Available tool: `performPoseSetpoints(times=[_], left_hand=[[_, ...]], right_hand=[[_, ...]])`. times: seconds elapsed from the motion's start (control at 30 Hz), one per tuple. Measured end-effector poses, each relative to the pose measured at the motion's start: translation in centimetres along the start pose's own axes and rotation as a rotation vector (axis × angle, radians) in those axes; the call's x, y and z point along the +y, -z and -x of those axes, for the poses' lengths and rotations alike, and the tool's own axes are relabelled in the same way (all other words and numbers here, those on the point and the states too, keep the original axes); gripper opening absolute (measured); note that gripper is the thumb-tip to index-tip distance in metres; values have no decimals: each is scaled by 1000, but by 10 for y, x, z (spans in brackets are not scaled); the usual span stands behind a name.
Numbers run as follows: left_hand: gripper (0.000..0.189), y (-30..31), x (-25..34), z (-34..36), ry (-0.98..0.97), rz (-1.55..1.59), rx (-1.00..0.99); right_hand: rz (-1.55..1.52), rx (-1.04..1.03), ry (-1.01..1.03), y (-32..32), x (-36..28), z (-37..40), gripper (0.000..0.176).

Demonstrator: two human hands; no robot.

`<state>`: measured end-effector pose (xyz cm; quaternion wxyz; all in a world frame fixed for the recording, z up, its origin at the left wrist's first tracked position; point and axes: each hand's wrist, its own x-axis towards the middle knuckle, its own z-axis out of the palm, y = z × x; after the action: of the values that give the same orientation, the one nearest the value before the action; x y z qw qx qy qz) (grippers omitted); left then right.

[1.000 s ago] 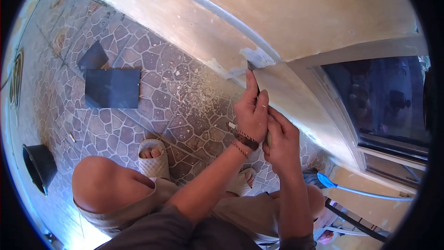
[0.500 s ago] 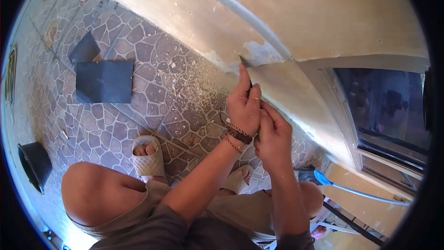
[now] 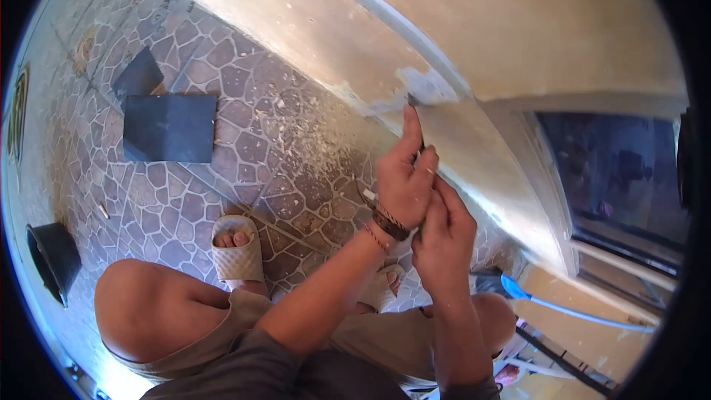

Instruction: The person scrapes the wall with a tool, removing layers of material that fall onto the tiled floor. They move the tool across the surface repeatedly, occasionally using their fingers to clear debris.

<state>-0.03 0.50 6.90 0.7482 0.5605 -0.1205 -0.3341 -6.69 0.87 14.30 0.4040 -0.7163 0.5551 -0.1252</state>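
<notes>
Both hands are close together in front of the lower wall point(image 3: 326, 37). My left hand point(image 3: 404, 178), with braided bracelets at its wrist, is closed around a thin dark tool point(image 3: 412, 99), its index finger stretched along it. The tool's tip lies at a pale patch point(image 3: 429, 85) of bare, peeled wall below a curved ridge. My right hand point(image 3: 446, 241) is closed just behind and below the left one, at the tool's rear end, which the fingers mostly hide. Pale flakes point(image 3: 318, 133) are scattered over the stone-patterned floor beside the wall.
Two dark sheets point(image 3: 170, 128) lie on the floor at the left. A black bucket point(image 3: 55, 259) is at the far left. On the right are a window point(image 3: 615, 170) and a blue-headed tool with a long handle point(image 3: 512, 287). My sandalled feet point(image 3: 237, 252) are below.
Both hands and the tool have shifted a little to the right along the wall. The tool's tip has moved from the patch's left edge onto the patch.
</notes>
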Motion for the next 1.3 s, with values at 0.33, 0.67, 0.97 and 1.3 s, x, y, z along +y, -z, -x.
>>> performPoseSetpoints(times=[0.33, 0.67, 0.97, 1.3], left_hand=[[58, -11, 8, -1, 24, 61, 51], [50, -15, 13, 5, -33, 73, 55], [57, -18, 17, 3, -92, 17, 62], [56, -1, 25, -13, -87, -39, 72]], right_hand=[[-194, -106, -145, 15, -15, -7, 28], [-170, -76, -23, 16, -15, -7, 28], [-232, -77, 3, 14, -8, -8, 29], [-180, -76, -75, 15, -24, -5, 29]])
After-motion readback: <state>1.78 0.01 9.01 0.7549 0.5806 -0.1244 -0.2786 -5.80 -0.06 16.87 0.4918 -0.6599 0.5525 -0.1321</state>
